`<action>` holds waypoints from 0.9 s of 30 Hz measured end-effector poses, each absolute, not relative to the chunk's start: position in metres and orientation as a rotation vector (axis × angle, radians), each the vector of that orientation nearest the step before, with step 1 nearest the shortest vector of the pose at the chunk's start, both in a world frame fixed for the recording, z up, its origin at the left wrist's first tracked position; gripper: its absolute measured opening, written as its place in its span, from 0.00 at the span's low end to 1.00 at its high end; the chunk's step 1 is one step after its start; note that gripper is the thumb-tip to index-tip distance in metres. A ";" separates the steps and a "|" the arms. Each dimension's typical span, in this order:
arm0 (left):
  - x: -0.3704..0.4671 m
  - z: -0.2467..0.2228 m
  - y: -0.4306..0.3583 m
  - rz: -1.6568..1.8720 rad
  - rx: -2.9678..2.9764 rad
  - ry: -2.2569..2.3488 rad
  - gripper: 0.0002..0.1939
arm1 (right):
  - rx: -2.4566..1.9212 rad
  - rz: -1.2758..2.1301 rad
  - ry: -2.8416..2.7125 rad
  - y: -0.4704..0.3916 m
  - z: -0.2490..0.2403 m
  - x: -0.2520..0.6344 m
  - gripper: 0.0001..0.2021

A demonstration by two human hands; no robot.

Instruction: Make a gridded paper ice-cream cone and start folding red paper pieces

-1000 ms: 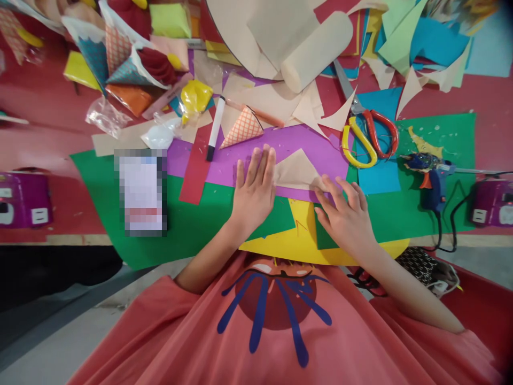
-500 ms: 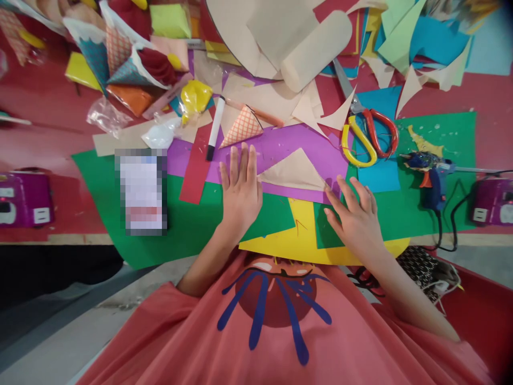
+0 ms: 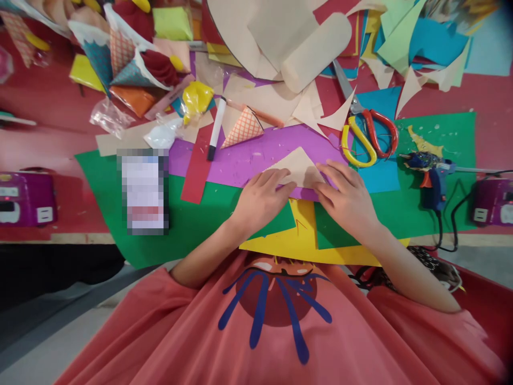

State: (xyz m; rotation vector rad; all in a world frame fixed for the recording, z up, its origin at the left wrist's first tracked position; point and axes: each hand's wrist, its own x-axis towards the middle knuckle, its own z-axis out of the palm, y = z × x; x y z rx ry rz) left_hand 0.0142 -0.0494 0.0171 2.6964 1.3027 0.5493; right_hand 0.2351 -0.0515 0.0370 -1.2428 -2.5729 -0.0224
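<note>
Because your left hand (image 3: 262, 200) and right hand (image 3: 347, 195) curl over opposite ends of the beige, triangular paper piece (image 3: 301, 164) just right of the frame's centre, uneven pressure could skew or crease it; whether either pinches it, you cannot tell. It looks matte, peaked, its left slope finely jagged.

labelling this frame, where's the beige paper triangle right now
The beige paper triangle lies on the purple sheet, right of centre in the head view, between the left hand and right hand.
</note>
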 end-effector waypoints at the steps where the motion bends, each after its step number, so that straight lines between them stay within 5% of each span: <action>1: 0.017 0.016 -0.048 0.515 2.726 1.288 0.11 | -1.230 -0.007 -2.593 -0.048 0.035 0.233 0.08; 16: 0.031 0.023 -0.028 0.206 2.709 1.302 0.09 | -1.056 -0.004 -2.486 -0.029 0.022 0.228 0.08; 27: 0.016 0.019 0.022 0.894 1.358 1.026 0.03 | -1.179 1.167 -1.337 0.014 0.034 0.226 0.17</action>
